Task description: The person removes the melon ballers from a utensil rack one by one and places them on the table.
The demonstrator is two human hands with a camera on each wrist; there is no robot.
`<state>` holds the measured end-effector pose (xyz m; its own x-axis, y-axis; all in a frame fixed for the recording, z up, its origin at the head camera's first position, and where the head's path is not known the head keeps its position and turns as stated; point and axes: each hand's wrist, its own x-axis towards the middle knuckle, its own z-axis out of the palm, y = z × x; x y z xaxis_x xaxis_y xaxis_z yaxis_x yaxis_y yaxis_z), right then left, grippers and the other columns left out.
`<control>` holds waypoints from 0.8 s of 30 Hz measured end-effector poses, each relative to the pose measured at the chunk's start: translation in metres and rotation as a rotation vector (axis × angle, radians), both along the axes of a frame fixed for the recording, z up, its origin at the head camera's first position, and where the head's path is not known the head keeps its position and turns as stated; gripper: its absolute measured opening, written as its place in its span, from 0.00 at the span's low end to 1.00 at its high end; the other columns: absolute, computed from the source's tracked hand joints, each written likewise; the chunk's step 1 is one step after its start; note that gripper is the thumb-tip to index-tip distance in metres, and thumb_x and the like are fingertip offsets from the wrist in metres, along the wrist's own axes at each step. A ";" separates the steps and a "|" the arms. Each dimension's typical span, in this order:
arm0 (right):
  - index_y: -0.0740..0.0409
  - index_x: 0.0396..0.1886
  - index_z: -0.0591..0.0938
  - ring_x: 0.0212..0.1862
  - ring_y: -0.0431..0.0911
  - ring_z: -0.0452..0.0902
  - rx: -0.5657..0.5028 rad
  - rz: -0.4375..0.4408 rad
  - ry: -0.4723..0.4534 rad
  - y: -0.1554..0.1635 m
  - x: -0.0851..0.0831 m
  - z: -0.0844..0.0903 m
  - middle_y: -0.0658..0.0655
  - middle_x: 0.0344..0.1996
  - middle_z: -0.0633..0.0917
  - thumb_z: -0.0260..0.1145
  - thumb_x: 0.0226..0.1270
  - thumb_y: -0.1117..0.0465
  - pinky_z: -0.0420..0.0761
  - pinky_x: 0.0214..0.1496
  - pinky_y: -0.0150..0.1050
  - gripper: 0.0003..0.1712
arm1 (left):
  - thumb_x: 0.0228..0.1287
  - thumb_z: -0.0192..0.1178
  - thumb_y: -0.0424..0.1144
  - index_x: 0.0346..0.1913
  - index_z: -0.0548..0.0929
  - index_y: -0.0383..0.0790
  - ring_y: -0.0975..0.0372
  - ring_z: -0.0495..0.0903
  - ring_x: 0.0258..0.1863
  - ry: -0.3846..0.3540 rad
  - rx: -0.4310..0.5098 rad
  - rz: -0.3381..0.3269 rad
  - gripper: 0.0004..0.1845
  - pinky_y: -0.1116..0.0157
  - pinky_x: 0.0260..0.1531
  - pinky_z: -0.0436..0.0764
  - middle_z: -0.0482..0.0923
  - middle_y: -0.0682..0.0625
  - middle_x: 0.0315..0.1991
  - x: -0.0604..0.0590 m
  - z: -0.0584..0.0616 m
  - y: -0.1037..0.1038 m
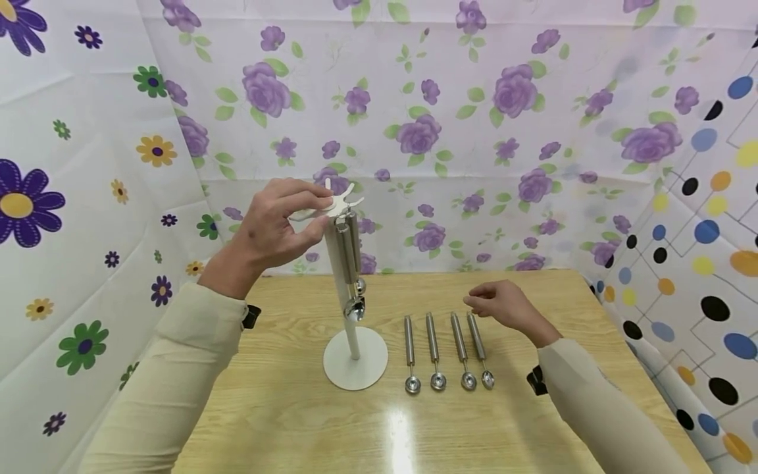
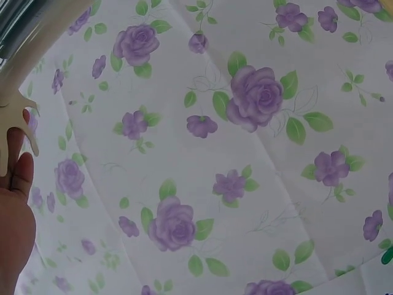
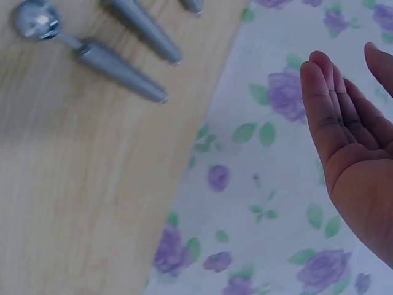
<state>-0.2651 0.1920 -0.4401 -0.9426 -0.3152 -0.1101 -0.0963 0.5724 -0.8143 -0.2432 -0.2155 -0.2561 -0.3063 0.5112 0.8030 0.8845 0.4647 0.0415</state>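
Note:
My left hand [image 1: 281, 220] pinches the hooked top [image 1: 340, 205] of a white utensil stand [image 1: 335, 263] between thumb and fingers. Metal-handled scoops [image 1: 349, 247] hang from its hooks, their small bowls pointing down; overlap hides how many. In the left wrist view the hand [image 2: 17, 227] shows at the left edge, against the stand's hooks [image 2: 18, 126]. My right hand [image 1: 502, 304] hovers over the table with nothing in it, just above the handle end of the rightmost scoop [image 1: 477, 337]. Its fingers [image 3: 325, 110] are nearly straight in the right wrist view, apart from the scoops.
Several scoops, among them one at the left end [image 1: 409, 342], lie side by side on the wooden table [image 1: 284, 382], bowls toward me. The stand's round base [image 1: 337, 372] is left of them. Flowered cloth [image 1: 367, 125] hangs behind the table, and a dotted cloth [image 1: 705, 276] hangs at right.

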 end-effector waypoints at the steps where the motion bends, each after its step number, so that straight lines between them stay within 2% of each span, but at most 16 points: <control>1: 0.72 0.62 0.76 0.44 0.51 0.85 -0.009 0.014 0.011 -0.005 0.000 0.005 0.66 0.49 0.85 0.64 0.73 0.50 0.85 0.47 0.43 0.31 | 0.60 0.58 0.41 0.38 0.88 0.28 0.41 0.82 0.43 0.003 0.005 -0.006 0.17 0.42 0.49 0.74 0.85 0.36 0.42 -0.001 0.000 0.000; 7: 0.69 0.60 0.79 0.44 0.50 0.86 -0.033 0.087 0.082 -0.033 0.001 0.031 0.62 0.47 0.86 0.64 0.73 0.52 0.84 0.48 0.43 0.27 | 0.61 0.57 0.43 0.36 0.88 0.28 0.43 0.81 0.40 0.038 0.024 -0.015 0.18 0.43 0.47 0.75 0.85 0.37 0.38 -0.003 -0.004 -0.002; 13: 0.65 0.60 0.80 0.44 0.48 0.85 -0.054 0.130 0.121 -0.055 0.001 0.053 0.60 0.46 0.87 0.64 0.73 0.50 0.84 0.49 0.44 0.27 | 0.61 0.58 0.42 0.36 0.87 0.28 0.45 0.81 0.40 0.032 0.022 -0.021 0.18 0.48 0.40 0.80 0.84 0.38 0.39 -0.003 -0.005 0.000; 19: 0.65 0.60 0.80 0.44 0.48 0.85 -0.100 0.181 0.184 -0.070 0.002 0.073 0.61 0.45 0.87 0.64 0.73 0.55 0.84 0.47 0.43 0.23 | 0.65 0.57 0.47 0.35 0.87 0.29 0.45 0.80 0.38 0.068 0.011 -0.003 0.21 0.50 0.38 0.78 0.85 0.38 0.38 -0.005 -0.003 0.004; 24: 0.65 0.60 0.81 0.45 0.49 0.85 -0.150 0.192 0.207 -0.081 0.001 0.087 0.61 0.46 0.87 0.64 0.73 0.57 0.84 0.48 0.42 0.21 | 0.67 0.57 0.52 0.34 0.87 0.30 0.46 0.80 0.36 0.077 0.025 -0.005 0.24 0.51 0.38 0.78 0.84 0.38 0.37 -0.006 -0.001 0.006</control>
